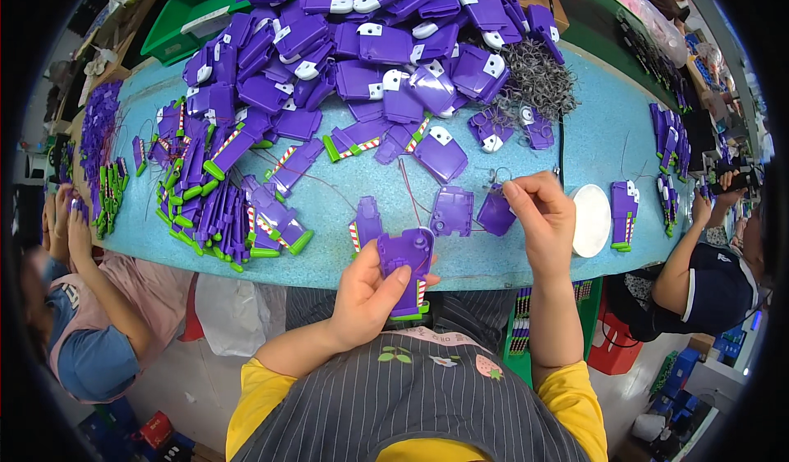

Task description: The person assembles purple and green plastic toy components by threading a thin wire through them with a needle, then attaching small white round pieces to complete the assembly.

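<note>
My left hand (371, 297) is closed around a purple plastic toy shell (406, 256), its ribbed inside facing up. A red-and-white striped strip and a green edge show at its lower end. My right hand (544, 219) is raised to the right, thumb and forefinger pinched at a thin grey wire piece (498, 173). Just below those fingertips lies a small purple shell (496, 212). Beside it, between my hands, is another open purple shell half (453, 212). A striped purple part (366, 224) with thin red wire nearby rests left of these.
A large heap of purple shells with white corners (394, 43) covers the far table, next to tangled grey wire pieces (538, 80). Green-edged purple parts (205, 191) are piled left. A white round lid (591, 220) lies right, near a finished-looking part (625, 215). Co-workers sit on both sides.
</note>
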Demonstrator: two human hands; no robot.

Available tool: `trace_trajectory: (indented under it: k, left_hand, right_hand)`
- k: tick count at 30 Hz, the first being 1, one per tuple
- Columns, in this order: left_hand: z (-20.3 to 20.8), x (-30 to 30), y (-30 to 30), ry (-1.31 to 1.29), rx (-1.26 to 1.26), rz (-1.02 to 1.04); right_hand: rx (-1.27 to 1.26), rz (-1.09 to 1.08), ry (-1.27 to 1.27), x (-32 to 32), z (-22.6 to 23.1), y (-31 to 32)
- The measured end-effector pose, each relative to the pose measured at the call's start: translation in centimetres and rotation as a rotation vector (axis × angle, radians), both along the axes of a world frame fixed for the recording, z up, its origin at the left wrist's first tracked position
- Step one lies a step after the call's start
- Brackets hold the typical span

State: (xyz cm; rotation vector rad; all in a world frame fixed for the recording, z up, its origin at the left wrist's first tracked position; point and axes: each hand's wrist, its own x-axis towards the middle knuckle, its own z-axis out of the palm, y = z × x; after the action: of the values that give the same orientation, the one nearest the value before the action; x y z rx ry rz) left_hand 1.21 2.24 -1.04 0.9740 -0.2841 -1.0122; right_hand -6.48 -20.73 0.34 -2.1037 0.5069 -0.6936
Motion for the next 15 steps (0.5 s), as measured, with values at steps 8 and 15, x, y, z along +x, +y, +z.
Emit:
trace_trajectory:
  k: [8,15]
  left_hand:
    - [0.7,2.6,-4.3,0.227,-0.074,0.057]
    - [0.0,3.1,-5.0,0.230,-0.174,-0.003]
  right_hand:
    - [1.098,0.121,-0.238,-0.1,-1.1,2.9]
    - [1.161,0.274,-0.195,-1.1,-1.5,3.4]
